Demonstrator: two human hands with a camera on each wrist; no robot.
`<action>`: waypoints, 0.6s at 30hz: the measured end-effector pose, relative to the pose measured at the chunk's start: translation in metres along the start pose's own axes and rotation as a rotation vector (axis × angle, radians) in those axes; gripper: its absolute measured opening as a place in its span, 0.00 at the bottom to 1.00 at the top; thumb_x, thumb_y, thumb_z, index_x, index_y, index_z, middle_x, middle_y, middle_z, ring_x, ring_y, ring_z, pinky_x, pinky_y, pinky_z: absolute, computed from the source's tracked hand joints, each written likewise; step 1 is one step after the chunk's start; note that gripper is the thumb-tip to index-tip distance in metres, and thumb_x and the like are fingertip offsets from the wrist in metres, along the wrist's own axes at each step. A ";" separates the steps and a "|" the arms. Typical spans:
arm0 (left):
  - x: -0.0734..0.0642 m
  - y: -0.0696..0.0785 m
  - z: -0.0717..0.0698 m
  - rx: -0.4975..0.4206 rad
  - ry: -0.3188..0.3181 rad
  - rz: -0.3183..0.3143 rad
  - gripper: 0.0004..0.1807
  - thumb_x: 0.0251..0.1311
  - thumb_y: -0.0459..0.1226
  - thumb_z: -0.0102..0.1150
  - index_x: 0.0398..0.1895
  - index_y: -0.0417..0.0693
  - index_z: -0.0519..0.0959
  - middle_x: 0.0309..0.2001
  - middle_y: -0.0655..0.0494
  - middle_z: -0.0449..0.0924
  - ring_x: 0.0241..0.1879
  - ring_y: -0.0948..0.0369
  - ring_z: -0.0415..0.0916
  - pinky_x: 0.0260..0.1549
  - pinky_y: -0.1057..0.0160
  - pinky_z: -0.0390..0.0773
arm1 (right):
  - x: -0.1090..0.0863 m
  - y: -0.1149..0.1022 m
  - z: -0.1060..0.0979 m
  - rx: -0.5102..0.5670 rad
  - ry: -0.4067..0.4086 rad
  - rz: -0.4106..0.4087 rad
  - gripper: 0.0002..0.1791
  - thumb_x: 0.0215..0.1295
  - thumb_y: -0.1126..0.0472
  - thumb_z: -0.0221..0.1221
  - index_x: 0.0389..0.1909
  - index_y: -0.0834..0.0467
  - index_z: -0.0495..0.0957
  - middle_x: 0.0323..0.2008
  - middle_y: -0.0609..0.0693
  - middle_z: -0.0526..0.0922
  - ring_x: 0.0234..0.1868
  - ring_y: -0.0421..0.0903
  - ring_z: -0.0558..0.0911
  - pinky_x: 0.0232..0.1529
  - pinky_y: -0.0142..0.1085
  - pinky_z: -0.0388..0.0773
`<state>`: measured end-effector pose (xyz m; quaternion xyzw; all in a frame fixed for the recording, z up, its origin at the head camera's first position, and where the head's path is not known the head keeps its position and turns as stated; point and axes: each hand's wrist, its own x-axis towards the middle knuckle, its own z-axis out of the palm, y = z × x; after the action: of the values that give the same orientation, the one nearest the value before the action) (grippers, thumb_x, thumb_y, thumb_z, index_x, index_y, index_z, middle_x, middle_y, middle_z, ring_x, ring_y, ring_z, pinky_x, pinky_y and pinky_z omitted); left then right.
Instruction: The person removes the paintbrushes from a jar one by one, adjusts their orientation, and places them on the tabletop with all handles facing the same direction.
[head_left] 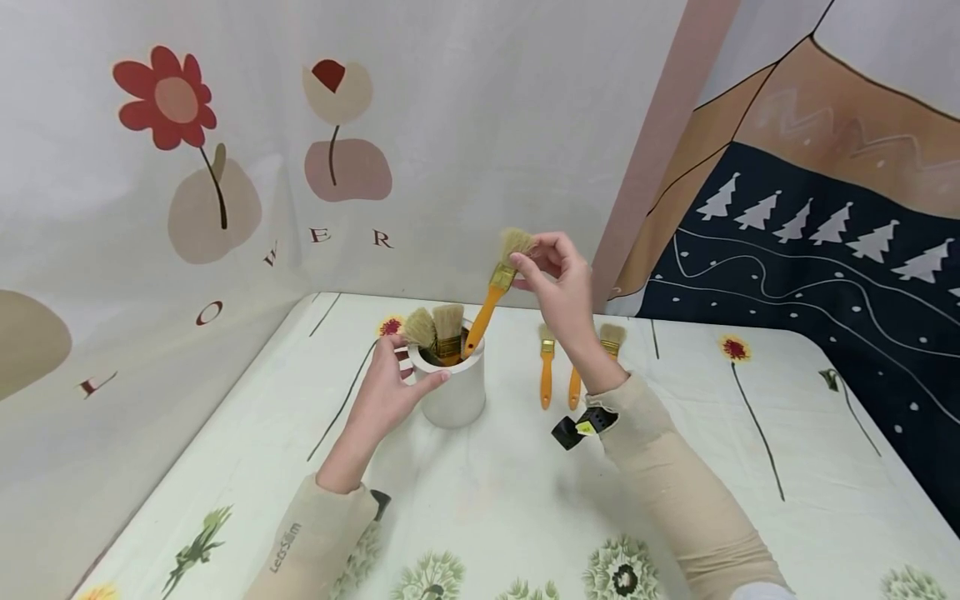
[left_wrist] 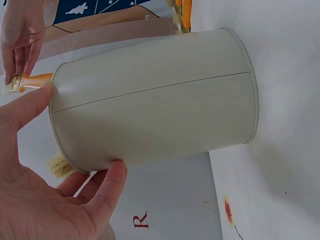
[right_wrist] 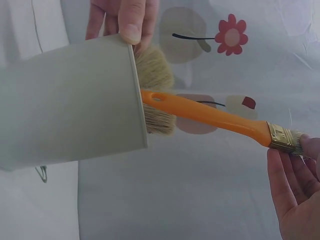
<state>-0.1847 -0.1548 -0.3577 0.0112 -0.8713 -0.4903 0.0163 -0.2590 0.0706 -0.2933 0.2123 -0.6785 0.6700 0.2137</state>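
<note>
A white cylindrical can (head_left: 454, 402) stands upright on the table, with two paintbrushes inside, bristles up: one paintbrush (head_left: 448, 321) and a second paintbrush (head_left: 420, 327) beside it. My left hand (head_left: 386, 387) holds the can at its rim, thumb on the near side and fingers round the left side. Above the can, my right hand (head_left: 558, 287) pinches another paintbrush (head_left: 486, 315) by its bristle end. That brush tilts, its orange handle (right_wrist: 200, 111) pointing down, the tip at the can's mouth. How far the tip is inside, I cannot tell.
Right of the can, a paintbrush (head_left: 547, 367) lies on the table. Another paintbrush (head_left: 612, 337) and an orange handle (head_left: 575, 388) show partly behind my right wrist. A printed cloth wall (head_left: 465, 125) rises behind the table's far edge.
</note>
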 end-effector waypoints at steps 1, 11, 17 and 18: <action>0.000 0.000 0.000 0.001 0.000 0.000 0.43 0.61 0.41 0.68 0.69 0.34 0.52 0.71 0.37 0.58 0.70 0.43 0.64 0.69 0.47 0.72 | 0.000 0.000 -0.001 0.002 0.005 -0.007 0.13 0.65 0.67 0.63 0.46 0.67 0.73 0.31 0.40 0.81 0.34 0.35 0.83 0.39 0.35 0.89; 0.000 -0.001 0.000 0.002 -0.001 0.008 0.43 0.60 0.41 0.68 0.68 0.33 0.52 0.71 0.37 0.58 0.70 0.43 0.64 0.69 0.48 0.72 | 0.005 -0.003 -0.017 0.015 0.051 -0.025 0.14 0.65 0.66 0.64 0.47 0.66 0.74 0.32 0.42 0.82 0.35 0.35 0.84 0.37 0.32 0.89; 0.000 -0.002 0.000 -0.001 0.003 0.013 0.43 0.60 0.41 0.68 0.69 0.33 0.52 0.70 0.37 0.58 0.70 0.43 0.64 0.69 0.48 0.73 | 0.007 -0.002 -0.028 0.005 0.070 -0.025 0.14 0.65 0.65 0.64 0.47 0.65 0.75 0.33 0.40 0.82 0.35 0.35 0.84 0.37 0.31 0.88; 0.000 -0.001 0.000 -0.001 0.003 0.013 0.43 0.60 0.41 0.68 0.69 0.33 0.52 0.70 0.37 0.58 0.70 0.43 0.64 0.69 0.48 0.73 | 0.007 -0.001 -0.030 0.002 0.074 -0.025 0.14 0.65 0.65 0.64 0.48 0.65 0.75 0.33 0.41 0.82 0.35 0.35 0.84 0.37 0.31 0.88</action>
<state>-0.1846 -0.1558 -0.3588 0.0063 -0.8710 -0.4907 0.0207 -0.2639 0.1005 -0.2878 0.1961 -0.6666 0.6755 0.2467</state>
